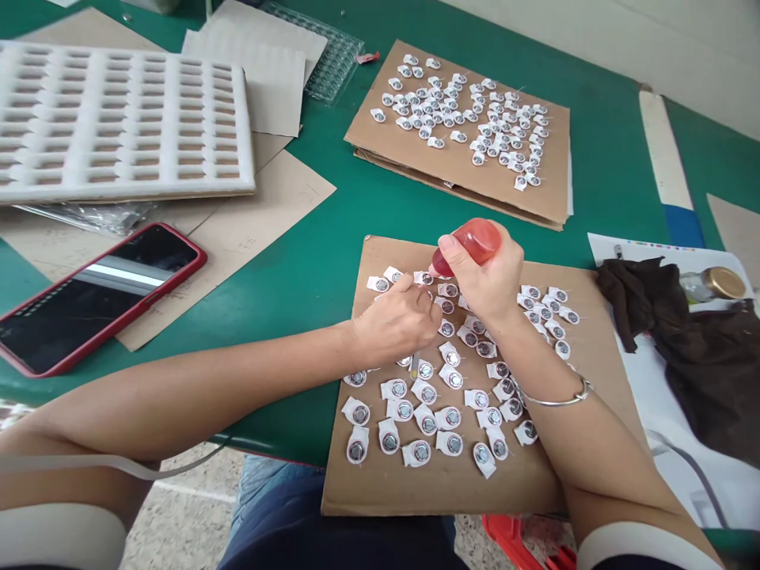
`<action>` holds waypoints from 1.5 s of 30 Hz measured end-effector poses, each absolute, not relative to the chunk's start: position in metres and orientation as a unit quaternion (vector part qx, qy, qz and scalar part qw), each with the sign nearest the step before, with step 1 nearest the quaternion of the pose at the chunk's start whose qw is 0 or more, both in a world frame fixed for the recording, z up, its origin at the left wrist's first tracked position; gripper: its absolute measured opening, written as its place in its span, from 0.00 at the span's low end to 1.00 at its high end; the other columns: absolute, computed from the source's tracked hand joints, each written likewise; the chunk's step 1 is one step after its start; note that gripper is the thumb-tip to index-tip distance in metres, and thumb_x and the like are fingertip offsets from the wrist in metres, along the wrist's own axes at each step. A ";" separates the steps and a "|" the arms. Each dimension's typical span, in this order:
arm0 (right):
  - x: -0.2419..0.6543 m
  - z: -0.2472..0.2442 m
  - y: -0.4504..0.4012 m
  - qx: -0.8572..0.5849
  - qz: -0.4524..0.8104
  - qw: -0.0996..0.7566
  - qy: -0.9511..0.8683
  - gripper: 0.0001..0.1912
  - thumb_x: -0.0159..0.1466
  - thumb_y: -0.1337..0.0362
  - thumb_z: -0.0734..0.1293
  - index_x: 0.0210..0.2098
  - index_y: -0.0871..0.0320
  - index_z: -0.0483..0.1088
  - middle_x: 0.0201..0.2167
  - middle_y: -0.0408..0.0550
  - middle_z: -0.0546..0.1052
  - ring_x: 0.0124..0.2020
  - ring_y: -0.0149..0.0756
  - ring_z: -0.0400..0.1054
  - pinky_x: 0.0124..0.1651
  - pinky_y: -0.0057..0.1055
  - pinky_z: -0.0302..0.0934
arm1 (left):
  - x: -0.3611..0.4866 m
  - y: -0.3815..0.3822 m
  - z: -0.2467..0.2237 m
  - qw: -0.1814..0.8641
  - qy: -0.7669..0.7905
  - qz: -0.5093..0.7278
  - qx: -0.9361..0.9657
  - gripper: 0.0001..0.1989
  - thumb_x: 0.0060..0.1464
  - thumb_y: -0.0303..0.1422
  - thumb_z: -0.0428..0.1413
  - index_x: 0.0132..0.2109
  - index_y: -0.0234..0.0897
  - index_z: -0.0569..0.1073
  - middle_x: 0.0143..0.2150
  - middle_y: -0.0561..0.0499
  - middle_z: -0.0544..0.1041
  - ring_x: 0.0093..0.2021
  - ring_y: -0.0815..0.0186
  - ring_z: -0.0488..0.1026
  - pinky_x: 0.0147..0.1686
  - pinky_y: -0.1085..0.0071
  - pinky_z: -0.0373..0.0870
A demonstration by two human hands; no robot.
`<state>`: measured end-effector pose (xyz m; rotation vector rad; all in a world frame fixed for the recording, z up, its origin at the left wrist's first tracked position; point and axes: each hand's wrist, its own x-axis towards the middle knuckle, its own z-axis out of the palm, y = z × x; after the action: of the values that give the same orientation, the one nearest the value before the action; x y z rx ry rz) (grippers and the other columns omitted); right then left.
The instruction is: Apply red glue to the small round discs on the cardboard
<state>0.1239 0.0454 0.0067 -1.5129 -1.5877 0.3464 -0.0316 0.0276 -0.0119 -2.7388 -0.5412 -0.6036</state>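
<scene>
"How far along are the white-tabbed discs (421, 452)?"
"Unfinished, I'd judge: they're spread across the near cardboard (380, 492), and which are done I can't tell."
"Holding anything?"
"The right hand (497, 277) grips a red bottle (476, 240) over the cardboard's far half; the left hand (399, 318) is closed, contents hidden."

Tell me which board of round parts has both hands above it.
The nearer board: left hand and right hand are above it; the farther board has neither.
</scene>
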 end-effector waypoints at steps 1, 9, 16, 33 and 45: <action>0.124 0.007 0.046 -0.611 0.139 0.444 -0.640 0.21 0.57 0.45 0.65 0.28 0.58 0.67 0.24 0.46 0.71 0.27 0.32 0.65 0.35 0.35 0.64 | -0.032 0.028 -0.012 0.142 -0.186 -0.208 -0.950 0.14 0.54 0.17 0.44 0.24 0.32 0.66 0.23 0.46 0.70 0.24 0.64 0.67 0.29 0.66 0.57; 0.122 0.009 0.046 -0.612 0.122 0.443 -0.644 0.21 0.58 0.45 0.64 0.27 0.58 0.67 0.23 0.46 0.71 0.26 0.31 0.65 0.35 0.35 0.63 | -0.032 0.028 -0.012 0.140 -0.185 -0.200 -0.952 0.13 0.54 0.17 0.45 0.26 0.31 0.67 0.24 0.46 0.72 0.26 0.63 0.68 0.31 0.66 0.57; 0.123 0.007 0.046 -0.612 0.109 0.451 -0.640 0.22 0.57 0.43 0.64 0.26 0.57 0.66 0.23 0.45 0.71 0.26 0.31 0.64 0.34 0.35 0.62 | -0.033 0.029 -0.012 0.145 -0.184 -0.205 -0.950 0.13 0.54 0.17 0.45 0.25 0.32 0.66 0.23 0.46 0.71 0.25 0.64 0.67 0.31 0.66 0.56; 0.124 0.005 0.049 -0.612 0.087 0.461 -0.637 0.22 0.58 0.44 0.64 0.27 0.58 0.66 0.23 0.45 0.69 0.25 0.30 0.64 0.33 0.34 0.62 | -0.032 0.029 -0.010 0.150 -0.185 -0.200 -0.951 0.13 0.53 0.18 0.45 0.24 0.33 0.65 0.22 0.46 0.70 0.23 0.64 0.67 0.29 0.66 0.57; 0.127 0.003 0.051 -0.617 0.072 0.461 -0.633 0.22 0.58 0.42 0.63 0.28 0.57 0.65 0.24 0.45 0.69 0.26 0.31 0.63 0.34 0.34 0.62 | -0.036 0.034 -0.006 0.073 -0.196 -0.179 -0.961 0.11 0.52 0.19 0.44 0.26 0.33 0.65 0.24 0.48 0.70 0.25 0.66 0.65 0.32 0.66 0.58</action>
<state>0.1272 0.0510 0.0031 -1.5180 -1.5579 0.1762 -0.0362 0.0344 -0.0064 -2.8872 -0.5893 -0.5391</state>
